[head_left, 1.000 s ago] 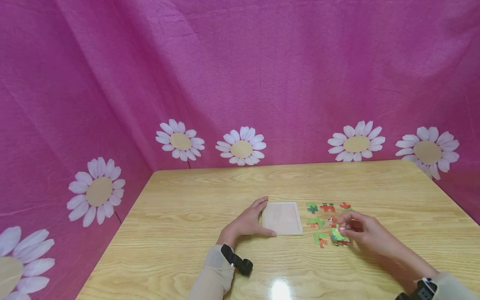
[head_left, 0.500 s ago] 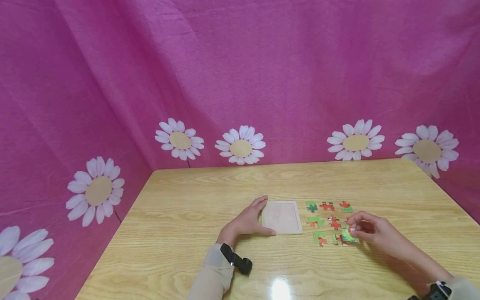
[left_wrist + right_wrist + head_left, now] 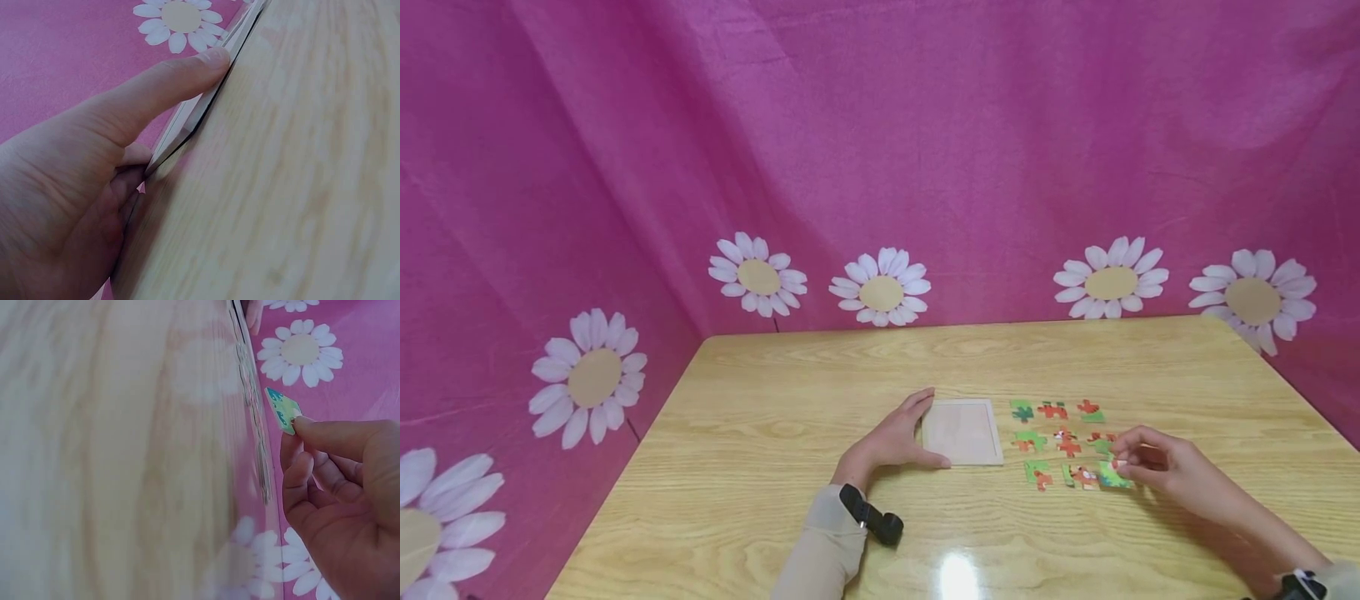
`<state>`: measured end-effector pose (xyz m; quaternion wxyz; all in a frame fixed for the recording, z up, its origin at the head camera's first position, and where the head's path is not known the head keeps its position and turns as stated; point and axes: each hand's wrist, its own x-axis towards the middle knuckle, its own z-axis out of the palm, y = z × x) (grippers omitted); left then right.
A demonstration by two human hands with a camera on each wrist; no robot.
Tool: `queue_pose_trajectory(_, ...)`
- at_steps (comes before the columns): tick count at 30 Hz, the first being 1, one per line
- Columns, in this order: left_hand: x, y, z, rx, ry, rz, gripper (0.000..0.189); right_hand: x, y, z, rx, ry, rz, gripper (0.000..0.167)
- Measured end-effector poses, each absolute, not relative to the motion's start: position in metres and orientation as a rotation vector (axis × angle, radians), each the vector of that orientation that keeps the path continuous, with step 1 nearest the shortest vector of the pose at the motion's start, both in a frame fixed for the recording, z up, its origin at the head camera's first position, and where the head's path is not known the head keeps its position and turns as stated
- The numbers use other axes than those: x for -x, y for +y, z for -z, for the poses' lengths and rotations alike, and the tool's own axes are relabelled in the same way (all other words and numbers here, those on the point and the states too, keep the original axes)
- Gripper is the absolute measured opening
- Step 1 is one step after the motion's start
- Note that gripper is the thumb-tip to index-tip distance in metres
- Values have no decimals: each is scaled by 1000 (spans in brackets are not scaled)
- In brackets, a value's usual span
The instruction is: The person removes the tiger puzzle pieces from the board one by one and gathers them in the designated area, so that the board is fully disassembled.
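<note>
My left hand [image 3: 889, 442] holds the left side of a shallow, pale wooden puzzle frame [image 3: 961, 433], thumb on its near edge and fingers at its far left corner. In the left wrist view, the thumb lies along the frame's rim [image 3: 199, 115]. Nothing lies inside the frame. Between thumb and fingers, my right hand [image 3: 1183, 471] pinches a green and yellow jigsaw piece [image 3: 282, 411]. That piece appears tilted in the right wrist view; whether it touches the table I cannot tell. Beside it are several jigsaw pieces [image 3: 1067, 442], laid out in rows right of the frame.
The wood-grain table [image 3: 820, 375] extends around both hands. A pink cloth [image 3: 925, 150] with white daisies hangs behind and to the sides. Dark wrist straps [image 3: 871, 515] sit over the pale sleeves. A bright reflection shows near the table's front.
My right hand has moved rightward with the green piece, from above the bottom-middle piece to the right end of the bottom row. The left hand has stayed on the frame.
</note>
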<state>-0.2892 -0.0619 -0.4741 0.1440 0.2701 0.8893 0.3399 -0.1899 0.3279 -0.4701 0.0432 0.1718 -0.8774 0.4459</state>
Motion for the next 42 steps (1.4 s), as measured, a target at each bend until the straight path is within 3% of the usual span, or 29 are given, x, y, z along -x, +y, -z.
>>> queue_pose_trajectory(42, 290, -63, 479, -795, 2558, -995, 106, 194, 339, 480, -581, -2771, -1153, 12)
